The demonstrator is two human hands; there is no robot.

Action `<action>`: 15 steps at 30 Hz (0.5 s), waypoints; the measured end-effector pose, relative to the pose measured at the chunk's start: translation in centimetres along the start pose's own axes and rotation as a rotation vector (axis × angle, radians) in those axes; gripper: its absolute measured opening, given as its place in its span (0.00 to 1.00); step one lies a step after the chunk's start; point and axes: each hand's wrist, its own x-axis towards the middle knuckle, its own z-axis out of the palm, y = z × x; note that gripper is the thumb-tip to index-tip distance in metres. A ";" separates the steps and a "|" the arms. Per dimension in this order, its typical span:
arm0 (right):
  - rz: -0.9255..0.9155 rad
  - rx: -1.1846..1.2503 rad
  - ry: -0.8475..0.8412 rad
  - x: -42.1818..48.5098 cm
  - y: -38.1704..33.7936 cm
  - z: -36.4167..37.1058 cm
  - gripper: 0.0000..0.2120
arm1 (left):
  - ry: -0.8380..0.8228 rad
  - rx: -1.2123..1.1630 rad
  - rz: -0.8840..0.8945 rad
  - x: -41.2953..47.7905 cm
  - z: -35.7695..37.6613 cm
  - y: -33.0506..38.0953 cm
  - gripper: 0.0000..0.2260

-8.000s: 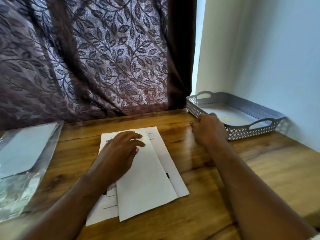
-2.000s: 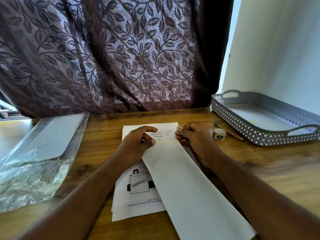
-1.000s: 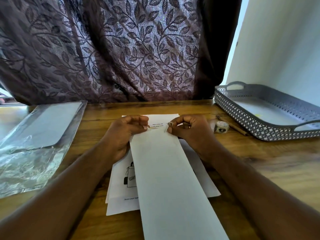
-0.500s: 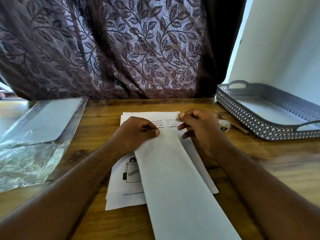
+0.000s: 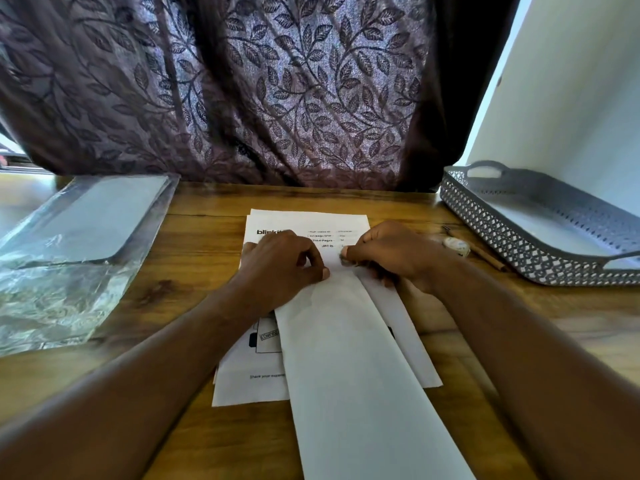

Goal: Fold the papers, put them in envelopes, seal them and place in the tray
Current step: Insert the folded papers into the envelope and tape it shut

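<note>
Under the left hand (image 5: 287,268), the envelope (image 5: 346,358) end is gripped; a small sticker (image 5: 344,260) is pinched by the right hand (image 5: 391,254). Judged light, limp: edges are best held.

Forearms reach forward; left hand (image 5: 284,268) and right hand (image 5: 391,254), fingers curled, pinch the envelope (image 5: 346,358).

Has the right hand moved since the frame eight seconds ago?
Yes. The right hand was at the near corner of the grey tray; now it is well left of it, pinching a small piece at the far end of the white envelope.
</note>
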 end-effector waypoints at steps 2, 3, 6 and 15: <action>0.005 -0.047 -0.032 0.2 -0.5 0.0 0.17 | -0.045 -0.036 -0.011 0.1 -0.2 -0.1 0.07; 0.009 -0.065 -0.041 0.3 -0.7 0.0 0.16 | -0.068 -0.058 -0.001 0.1 -0.4 -0.3 0.07; 0.017 -0.123 -0.054 0.5 -0.8 0.1 0.16 | -0.085 -0.095 0.039 0.0 -0.7 -0.3 0.07; -0.003 -0.252 -0.012 1.0 -0.6 1.0 0.17 | -0.021 -0.103 0.084 0.1 0.1 -0.5 0.05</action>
